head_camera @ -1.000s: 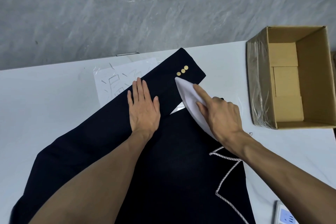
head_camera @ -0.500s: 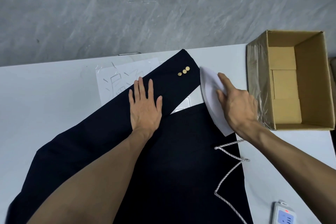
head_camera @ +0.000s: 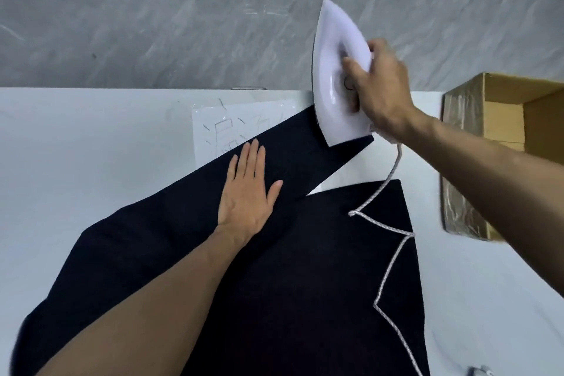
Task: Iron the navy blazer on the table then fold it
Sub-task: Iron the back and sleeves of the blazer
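Note:
The navy blazer (head_camera: 274,268) lies spread on the white table (head_camera: 76,162), one sleeve stretching up and right toward the far edge. My left hand (head_camera: 247,192) presses flat on that sleeve with straight fingers. My right hand (head_camera: 378,88) grips the handle of a white iron (head_camera: 335,76), which is lifted and tilted nose-up over the sleeve cuff. The iron hides the cuff's gold buttons. The iron's white braided cord (head_camera: 387,268) runs down across the blazer body.
An open cardboard box (head_camera: 503,107) stands at the right of the table. A sheet of paper under plastic (head_camera: 219,128) lies under the sleeve. A small white device (head_camera: 480,371) peeks in at the bottom right. Grey marbled floor lies beyond the table.
My right hand has lifted the iron off the table beside the cuff and raised it nose-up above the sleeve end. The left hand stays pressed on the sleeve.

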